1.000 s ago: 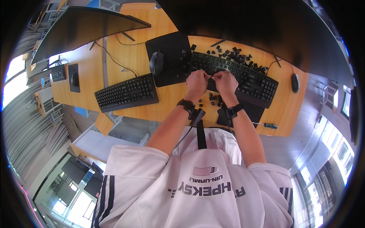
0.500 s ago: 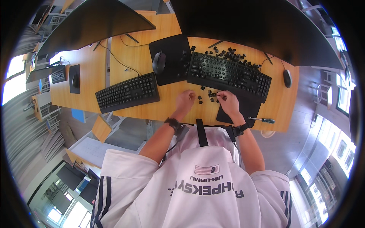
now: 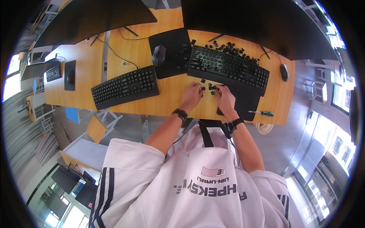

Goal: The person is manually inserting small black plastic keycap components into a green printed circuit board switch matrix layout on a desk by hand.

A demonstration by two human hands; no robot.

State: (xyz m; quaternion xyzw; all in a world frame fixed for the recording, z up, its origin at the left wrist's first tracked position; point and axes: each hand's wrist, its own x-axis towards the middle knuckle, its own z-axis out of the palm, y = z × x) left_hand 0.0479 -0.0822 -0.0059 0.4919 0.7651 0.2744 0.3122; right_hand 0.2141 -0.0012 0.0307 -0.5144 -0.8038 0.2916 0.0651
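Observation:
My left hand (image 3: 192, 95) and my right hand (image 3: 225, 97) rest close together on the wooden desk (image 3: 167, 98), just in front of a black keyboard (image 3: 228, 68). Between the fingertips lie a few loose black keycaps (image 3: 210, 88); whether either hand pinches one is too small to tell. Several more keycaps (image 3: 232, 48) are scattered behind the keyboard. A dark wrist rest (image 3: 245, 102) lies under my right hand's outer side.
A second black keyboard (image 3: 125, 86) lies to the left, a mouse (image 3: 159, 56) on a black pad (image 3: 171, 51) behind it. A screwdriver (image 3: 261, 113) sits near the desk's front right, another mouse (image 3: 284, 72) farther right. Two monitors (image 3: 247, 22) stand at the back.
Both hands pulled back from the keyboard's keys toward me and now sit on the desk over the loose keycaps. My head has shifted, so the desk appears slightly lower.

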